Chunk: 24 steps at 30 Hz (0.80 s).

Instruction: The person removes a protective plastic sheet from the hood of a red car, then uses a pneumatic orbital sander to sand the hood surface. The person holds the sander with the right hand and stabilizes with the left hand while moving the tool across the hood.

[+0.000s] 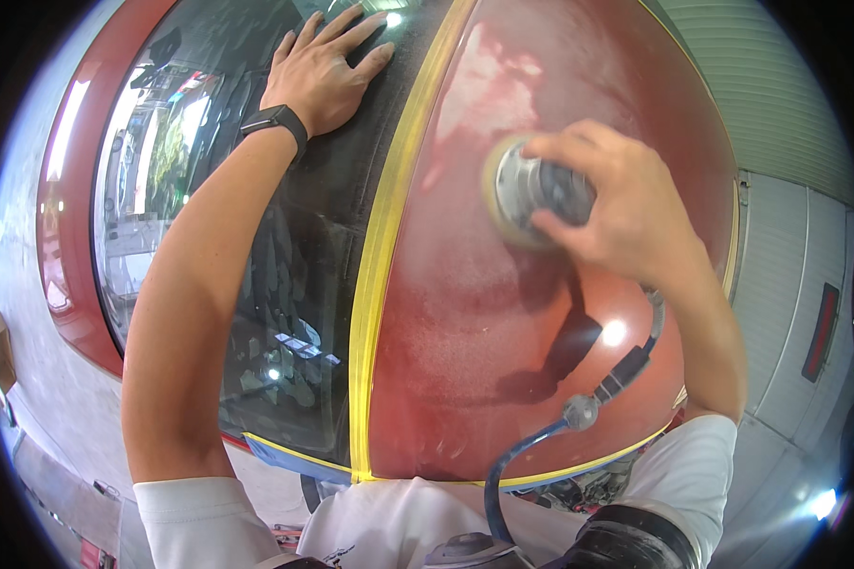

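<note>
My right hand (626, 190) is wrapped round the top of a round orbital sander (519, 190), whose pad lies against the red car panel (465, 332). Slight blur shows on the sander and hand. Dull, hazy patches surround the pad, while a glossier pinkish patch lies beyond it. From under my right wrist a blue air hose (517, 450) with a round fitting (581, 412) curves down toward my body. My left hand (323, 71) rests flat with fingers spread on the dark car window glass (294, 256). A band (277, 121) circles that wrist.
Yellow masking tape (380, 256) runs between the glass and the panel, and more tape edges the panel's near side. A red body strip (62, 190) borders the glass at left. Pale wall panels (778, 266) stand at the right. A dark cylindrical item (631, 541) sits by my right sleeve.
</note>
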{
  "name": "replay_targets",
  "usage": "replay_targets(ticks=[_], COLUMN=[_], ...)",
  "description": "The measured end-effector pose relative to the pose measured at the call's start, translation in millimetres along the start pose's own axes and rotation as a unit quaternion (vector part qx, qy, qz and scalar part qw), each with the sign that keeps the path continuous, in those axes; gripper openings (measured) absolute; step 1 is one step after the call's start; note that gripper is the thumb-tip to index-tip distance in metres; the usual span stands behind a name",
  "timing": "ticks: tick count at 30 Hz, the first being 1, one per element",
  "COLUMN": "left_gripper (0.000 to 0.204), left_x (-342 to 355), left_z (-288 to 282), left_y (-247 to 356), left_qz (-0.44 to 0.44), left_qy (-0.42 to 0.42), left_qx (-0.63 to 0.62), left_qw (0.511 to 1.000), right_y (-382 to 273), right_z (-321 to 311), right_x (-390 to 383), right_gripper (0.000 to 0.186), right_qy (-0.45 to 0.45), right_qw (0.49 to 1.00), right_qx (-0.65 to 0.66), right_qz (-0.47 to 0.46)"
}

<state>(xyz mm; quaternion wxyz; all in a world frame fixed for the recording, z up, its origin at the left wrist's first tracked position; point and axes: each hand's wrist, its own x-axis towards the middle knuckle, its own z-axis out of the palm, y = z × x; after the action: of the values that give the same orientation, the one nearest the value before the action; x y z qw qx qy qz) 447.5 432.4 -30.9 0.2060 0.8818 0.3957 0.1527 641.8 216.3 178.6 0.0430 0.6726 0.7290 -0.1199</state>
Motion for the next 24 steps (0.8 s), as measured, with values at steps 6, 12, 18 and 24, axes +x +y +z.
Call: replay_targets(ticks=[6, 12, 18, 24], left_gripper=[0.064, 0.065, 0.065, 0.06], left_x=[15.7, 18.5, 17.5, 14.3], left_z=[-2.9, -3.7, -4.2, -4.3], left_y=[-3.7, -0.6, -3.6, -2.4], left_qz=[0.024, 0.0, 0.002, 0.024], left_qy=[0.001, 0.0, 0.003, 0.019], left_qx=[0.031, 0.007, 0.003, 0.003], left_qw=[0.999, 1.0, 1.0, 1.0], right_y=[-50.5, -1.8, -21.7, -69.6], right_z=[6.7, -3.6, -13.3, 10.8], right_x=[-47.4, 6.0, 16.1, -30.2], right_gripper=[0.055, 0.052, 0.055, 0.057], right_qy=[-0.089, 0.008, -0.044, -0.132], right_qw=[0.994, 1.0, 0.999, 0.989], right_qx=[0.044, 0.006, 0.009, 0.033], right_qz=[-0.038, -0.024, -0.022, -0.058])
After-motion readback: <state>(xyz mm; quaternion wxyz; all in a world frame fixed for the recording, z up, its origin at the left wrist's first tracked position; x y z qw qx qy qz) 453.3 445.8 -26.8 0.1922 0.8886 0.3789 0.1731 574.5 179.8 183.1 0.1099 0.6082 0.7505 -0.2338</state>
